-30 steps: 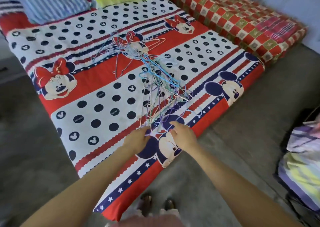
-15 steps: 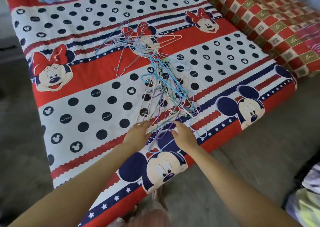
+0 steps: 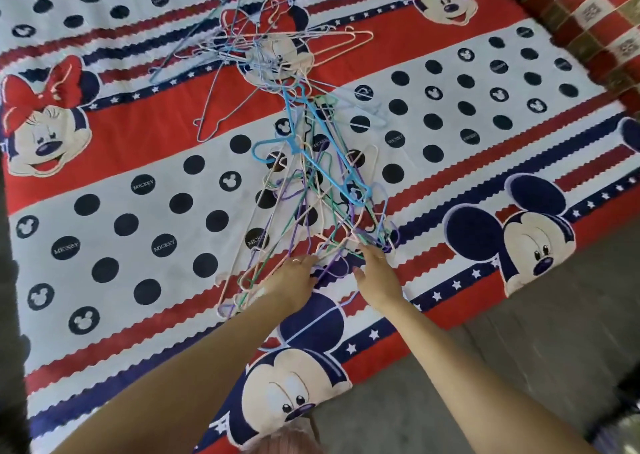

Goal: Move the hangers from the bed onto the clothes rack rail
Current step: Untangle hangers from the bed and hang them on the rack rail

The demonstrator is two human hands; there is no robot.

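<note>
A tangled pile of thin coloured hangers point(image 3: 311, 183) lies on the bed point(image 3: 138, 211), which has a red, white and navy cartoon-mouse sheet. A second cluster of pink and blue hangers point(image 3: 263, 48) sits farther back. My left hand point(image 3: 294, 280) rests on the near end of the pile, fingers laid over the wires. My right hand point(image 3: 377, 277) reaches into the hooks at the pile's near right, fingers stretched forward and thumb spread apart. Neither hand has lifted a hanger. The clothes rack is out of view.
A second mattress with a red checked cover point(image 3: 588, 20) adjoins the bed at the top right. Grey floor point(image 3: 519, 367) runs along the bed's near right edge.
I have leaned closer over the bed. Both hands moved forward from the pile's near edge into the hangers, the right one reaching the hooks.
</note>
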